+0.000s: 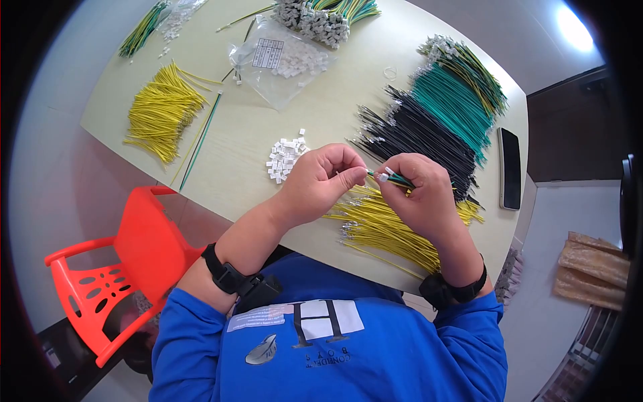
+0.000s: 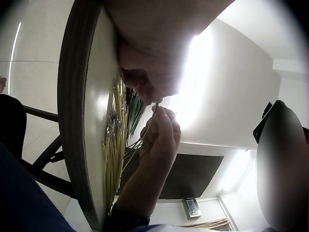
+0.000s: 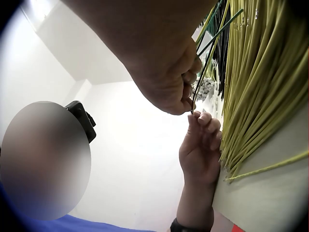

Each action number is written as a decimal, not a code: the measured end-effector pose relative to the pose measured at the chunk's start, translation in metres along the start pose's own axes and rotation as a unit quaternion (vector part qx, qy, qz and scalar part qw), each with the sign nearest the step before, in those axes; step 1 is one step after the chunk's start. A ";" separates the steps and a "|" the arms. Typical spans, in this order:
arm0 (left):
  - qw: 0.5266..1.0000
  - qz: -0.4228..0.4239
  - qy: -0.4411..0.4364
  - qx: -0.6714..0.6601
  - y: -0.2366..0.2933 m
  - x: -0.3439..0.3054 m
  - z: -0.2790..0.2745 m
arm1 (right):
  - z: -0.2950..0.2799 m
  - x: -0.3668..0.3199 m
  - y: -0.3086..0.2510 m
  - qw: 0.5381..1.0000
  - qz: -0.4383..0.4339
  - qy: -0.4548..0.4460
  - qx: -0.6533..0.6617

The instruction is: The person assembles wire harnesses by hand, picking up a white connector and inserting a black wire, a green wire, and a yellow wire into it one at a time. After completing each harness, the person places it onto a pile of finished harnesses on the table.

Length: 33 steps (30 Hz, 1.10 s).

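Observation:
In the head view my left hand (image 1: 325, 177) and right hand (image 1: 422, 187) meet over the table, fingertips almost together. A small white connector (image 1: 383, 177) shows at the right thumb and forefinger, with green and dark wires (image 1: 400, 179) running back through that hand. My left thumb and forefinger pinch the end of a wire (image 1: 370, 173). In the right wrist view thin wires (image 3: 194, 96) run from the right hand (image 3: 166, 82) down to the tips of the left hand (image 3: 200, 145). The left wrist view shows the right hand (image 2: 161, 135) gripping the wires; finger shadows hide the pinched end.
Loose white connectors (image 1: 284, 157) lie left of my hands. Yellow wires (image 1: 388, 228), black wires (image 1: 422, 127) and green wires (image 1: 452, 100) lie in bundles at the right, beside a phone (image 1: 510, 167). A bag of connectors (image 1: 281, 60) and more yellow wires (image 1: 161, 114) sit farther off.

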<state>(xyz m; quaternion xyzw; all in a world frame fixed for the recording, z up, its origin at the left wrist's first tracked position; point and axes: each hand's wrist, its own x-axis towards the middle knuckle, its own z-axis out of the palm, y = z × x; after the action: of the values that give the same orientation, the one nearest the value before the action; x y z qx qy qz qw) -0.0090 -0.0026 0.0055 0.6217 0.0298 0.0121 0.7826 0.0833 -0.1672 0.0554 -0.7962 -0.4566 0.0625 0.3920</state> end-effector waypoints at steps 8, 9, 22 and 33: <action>1.000 0.000 -0.008 0.001 0.000 -0.001 0.001 | -0.005 0.000 0.001 0.998 0.027 -0.043 0.027; 1.000 0.003 -0.006 -0.002 0.000 -0.001 0.002 | -0.005 0.001 0.002 0.998 0.027 -0.044 0.027; 0.999 0.017 -0.001 0.040 -0.003 -0.002 0.001 | 0.006 -0.003 0.006 0.998 0.006 -0.040 0.042; 0.998 -0.003 -0.018 0.064 -0.003 -0.002 -0.001 | 0.009 -0.004 0.010 0.998 -0.028 -0.037 0.033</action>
<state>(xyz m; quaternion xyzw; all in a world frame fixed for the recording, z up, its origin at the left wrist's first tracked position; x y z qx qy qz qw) -0.0112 -0.0023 0.0027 0.6705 0.0182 -0.0029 0.7417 0.0840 -0.1680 0.0414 -0.7669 -0.4909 0.0961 0.4021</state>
